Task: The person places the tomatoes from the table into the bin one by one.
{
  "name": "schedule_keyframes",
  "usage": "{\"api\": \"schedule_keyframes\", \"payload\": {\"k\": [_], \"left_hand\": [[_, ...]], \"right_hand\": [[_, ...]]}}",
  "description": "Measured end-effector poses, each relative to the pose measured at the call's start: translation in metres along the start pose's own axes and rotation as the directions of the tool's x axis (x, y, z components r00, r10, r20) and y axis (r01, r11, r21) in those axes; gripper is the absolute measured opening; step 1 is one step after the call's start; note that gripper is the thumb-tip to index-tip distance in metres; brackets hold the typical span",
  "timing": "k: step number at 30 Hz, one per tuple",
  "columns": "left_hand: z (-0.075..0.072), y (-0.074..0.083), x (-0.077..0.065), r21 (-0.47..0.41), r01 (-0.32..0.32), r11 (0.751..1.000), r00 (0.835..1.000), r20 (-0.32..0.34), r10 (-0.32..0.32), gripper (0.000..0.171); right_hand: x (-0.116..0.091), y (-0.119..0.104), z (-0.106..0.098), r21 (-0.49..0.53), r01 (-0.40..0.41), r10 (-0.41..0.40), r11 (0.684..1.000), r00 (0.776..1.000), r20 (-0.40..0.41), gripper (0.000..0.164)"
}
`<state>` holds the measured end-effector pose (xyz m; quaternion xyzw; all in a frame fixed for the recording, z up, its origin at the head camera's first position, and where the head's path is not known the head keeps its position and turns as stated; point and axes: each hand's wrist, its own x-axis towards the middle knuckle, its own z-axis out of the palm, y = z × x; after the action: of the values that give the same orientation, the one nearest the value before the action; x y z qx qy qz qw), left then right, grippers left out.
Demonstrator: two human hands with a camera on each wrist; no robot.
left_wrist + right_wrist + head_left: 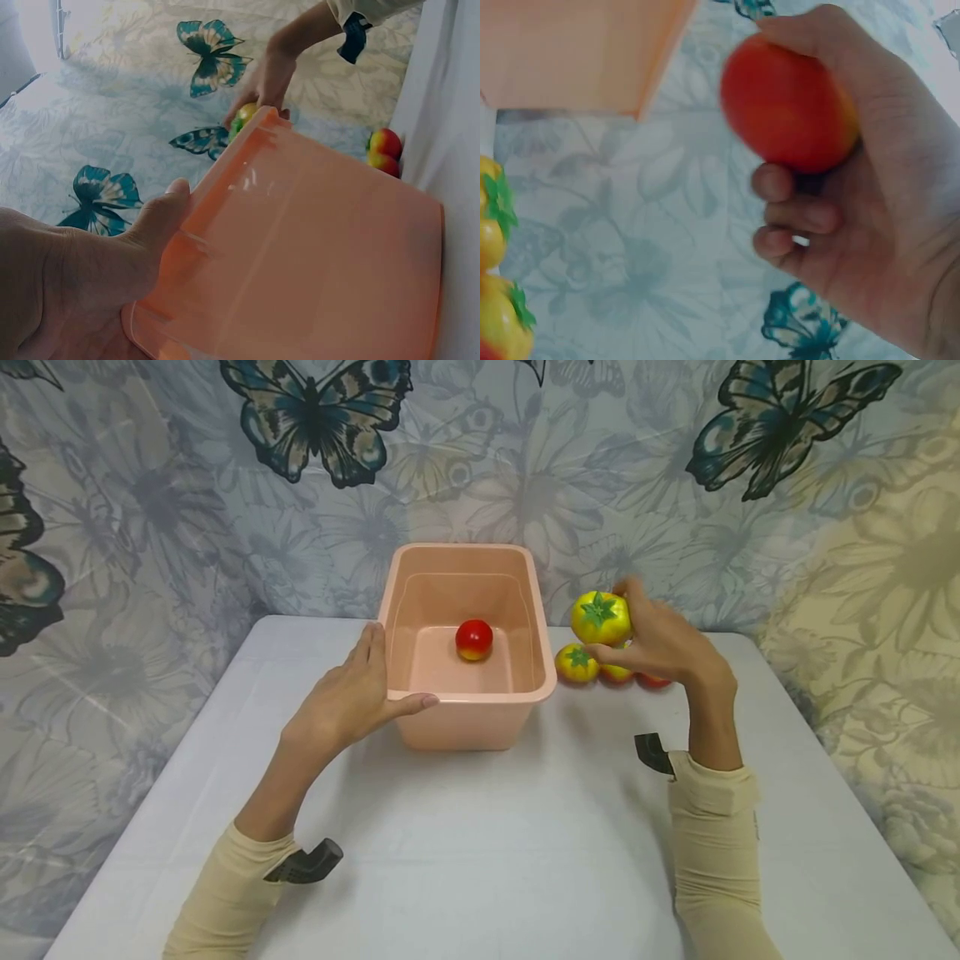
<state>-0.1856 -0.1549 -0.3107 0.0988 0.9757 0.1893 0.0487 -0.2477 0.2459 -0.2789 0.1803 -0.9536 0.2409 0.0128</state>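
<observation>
A peach-coloured plastic bin [468, 724] stands on the table with one red-and-yellow toy tomato [474, 640] inside. My left hand [341, 697] holds the bin's near left corner, fingers along the side wall and thumb across the front rim. To the right of the bin, my right hand [663, 639] grips another toy tomato [600, 618], raised above the table. Its top is yellow with a green leafy crown; its red underside shows in the right wrist view. Below that hand, several more toy tomatoes [577, 665] lie in a row, partly hidden by the hand.
A white cloth covers the table [480, 835]. Behind it hangs a backdrop [465, 468] printed with flowers and butterflies. Each sleeved wrist carries a dark camera mount, such as the left mount [307, 863].
</observation>
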Motion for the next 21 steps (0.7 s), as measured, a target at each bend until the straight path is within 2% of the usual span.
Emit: {"api": "schedule_keyframes", "payload": {"k": [5, 9, 13, 15, 17, 21], "left_hand": [[-0.001, 0.001, 0.000, 0.006, 0.007, 1.000, 1.000, 0.006, -0.007, 0.136], [-0.001, 0.001, 0.000, 0.014, 0.012, 1.000, 1.000, 0.012, -0.012, 0.136], [-0.002, 0.001, 0.000, 0.017, 0.012, 1.000, 1.000, 0.011, -0.012, 0.136], [-0.002, 0.002, 0.000, 0.018, 0.012, 1.000, 1.000, 0.010, -0.012, 0.136], [-0.002, 0.002, 0.000, 0.018, 0.013, 1.000, 1.000, 0.012, -0.013, 0.136], [-0.002, 0.003, 0.001, 0.023, 0.016, 1.000, 1.000, 0.018, -0.016, 0.136]], "right_hand": [[0.004, -0.013, 0.009, -0.053, 0.021, -0.027, 0.998, 0.994, -0.110, 0.082], [0.008, -0.023, 0.017, -0.071, 0.056, -0.065, 0.996, 0.988, -0.139, 0.080], [0.013, -0.030, 0.027, -0.096, 0.128, -0.142, 0.987, 0.977, -0.157, 0.076], [0.017, -0.034, 0.034, -0.093, 0.172, -0.187, 0.981, 0.963, -0.194, 0.077], [0.021, -0.038, 0.042, -0.072, 0.240, -0.251, 0.968, 0.939, -0.237, 0.078], [0.027, -0.048, 0.055, -0.052, 0.398, -0.395, 0.916, 0.869, -0.297, 0.087]]}}
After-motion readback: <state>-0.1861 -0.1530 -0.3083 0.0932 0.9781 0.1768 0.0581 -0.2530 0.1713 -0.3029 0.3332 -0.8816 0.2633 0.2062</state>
